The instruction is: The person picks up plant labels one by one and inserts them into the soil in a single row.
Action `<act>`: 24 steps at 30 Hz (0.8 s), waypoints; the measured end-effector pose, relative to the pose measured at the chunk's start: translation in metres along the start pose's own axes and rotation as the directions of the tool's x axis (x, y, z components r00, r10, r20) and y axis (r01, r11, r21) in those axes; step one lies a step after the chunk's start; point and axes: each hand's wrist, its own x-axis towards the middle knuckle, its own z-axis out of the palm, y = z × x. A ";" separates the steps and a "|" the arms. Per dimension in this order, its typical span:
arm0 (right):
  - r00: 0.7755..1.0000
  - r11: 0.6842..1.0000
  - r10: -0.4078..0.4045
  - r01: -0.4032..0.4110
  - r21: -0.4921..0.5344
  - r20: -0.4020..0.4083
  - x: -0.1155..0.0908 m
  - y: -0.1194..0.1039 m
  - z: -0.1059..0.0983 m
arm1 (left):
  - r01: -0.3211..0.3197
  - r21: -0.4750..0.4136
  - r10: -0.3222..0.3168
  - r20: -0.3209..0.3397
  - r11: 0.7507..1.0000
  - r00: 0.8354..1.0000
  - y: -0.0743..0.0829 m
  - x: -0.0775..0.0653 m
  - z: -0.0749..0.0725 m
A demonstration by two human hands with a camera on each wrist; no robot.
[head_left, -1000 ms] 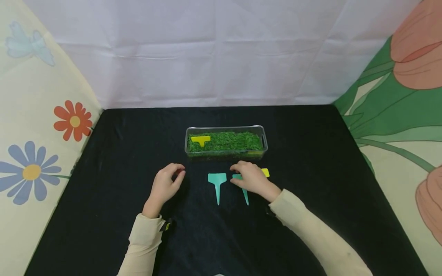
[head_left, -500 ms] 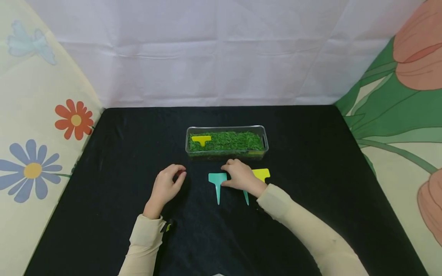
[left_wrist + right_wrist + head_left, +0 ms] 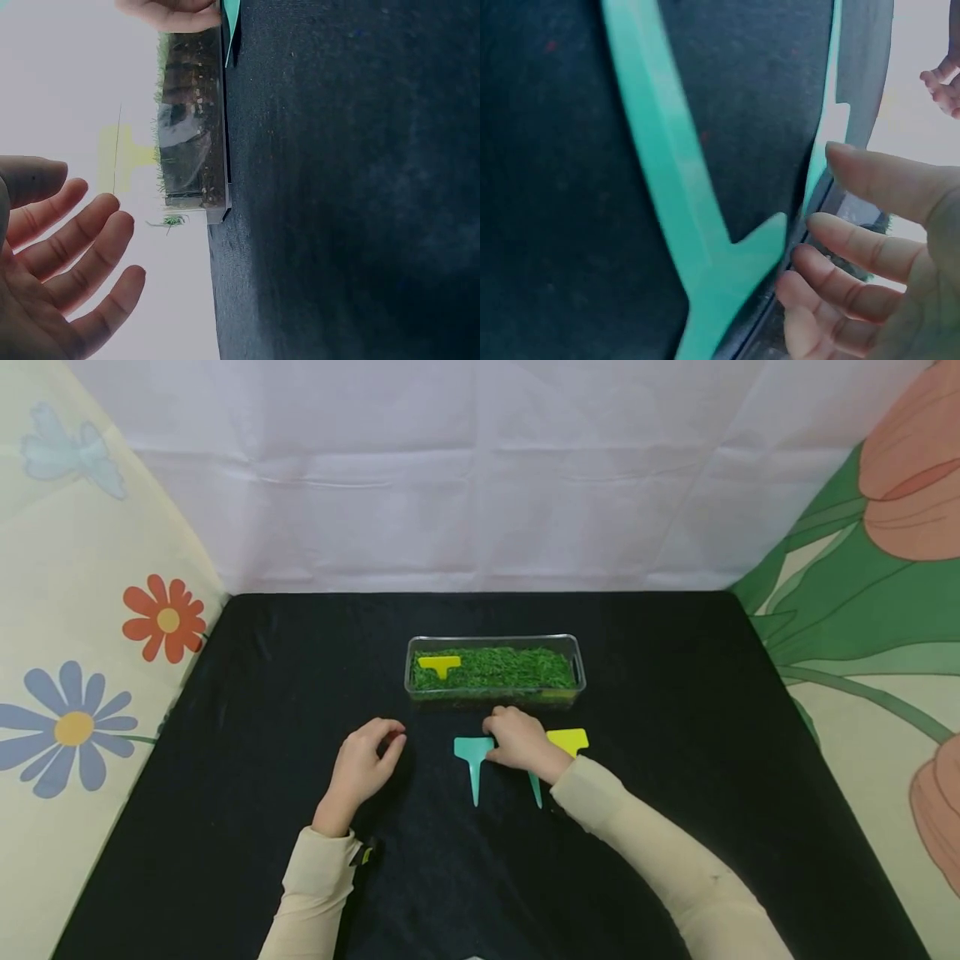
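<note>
My right hand (image 3: 519,741) reaches over the black table with fingers slightly bent, thumb tip right at the edge of a teal T-shaped plant label (image 3: 474,749). In the right wrist view, the thumb (image 3: 877,169) overlaps that label (image 3: 828,127), fingers apart from the thumb. A second teal plant label (image 3: 536,789) lies partly hidden under the right hand and wrist. A yellow plant label (image 3: 567,740) lies just right of it. My left hand (image 3: 362,764) hovers left of the labels, fingers loosely curved around nothing.
Behind the hands stands a clear rectangular planter (image 3: 495,692) filled with green grass (image 3: 502,667). A yellow plant label (image 3: 440,665) stands upright in its left end. Black cloth (image 3: 300,652) covers the table, with a white sheet (image 3: 472,485) behind.
My right hand has moved left, from over the right teal label to the left teal label's edge, uncovering more of the yellow label on the table. The left hand stays put.
</note>
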 end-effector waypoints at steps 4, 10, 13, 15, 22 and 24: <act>1.000 1.000 0.005 -0.005 -0.021 0.006 0.001 -0.001 0.003 | 0.000 -0.002 0.000 0.002 1.000 1.000 0.000 0.000 0.000; 1.000 1.000 0.021 -0.021 -0.022 0.022 0.003 -0.001 0.002 | -0.001 0.017 0.001 -0.001 1.000 1.000 0.000 0.000 0.001; 1.000 1.000 0.018 -0.018 -0.006 0.023 0.003 -0.001 0.001 | -0.002 0.017 0.002 -0.003 1.000 1.000 0.000 0.000 0.000; 1.000 1.000 0.014 -0.014 0.004 0.022 0.003 -0.001 0.001 | -0.004 0.015 0.004 -0.004 1.000 1.000 0.000 0.000 0.000; 0.999 1.000 0.022 -0.022 0.002 0.034 0.005 -0.001 0.001 | 0.000 0.014 0.000 0.001 1.000 1.000 0.001 0.000 -0.001; 0.999 1.000 0.026 -0.026 0.003 0.038 0.005 -0.001 0.001 | 0.002 0.013 -0.002 0.004 1.000 1.000 0.001 0.000 -0.001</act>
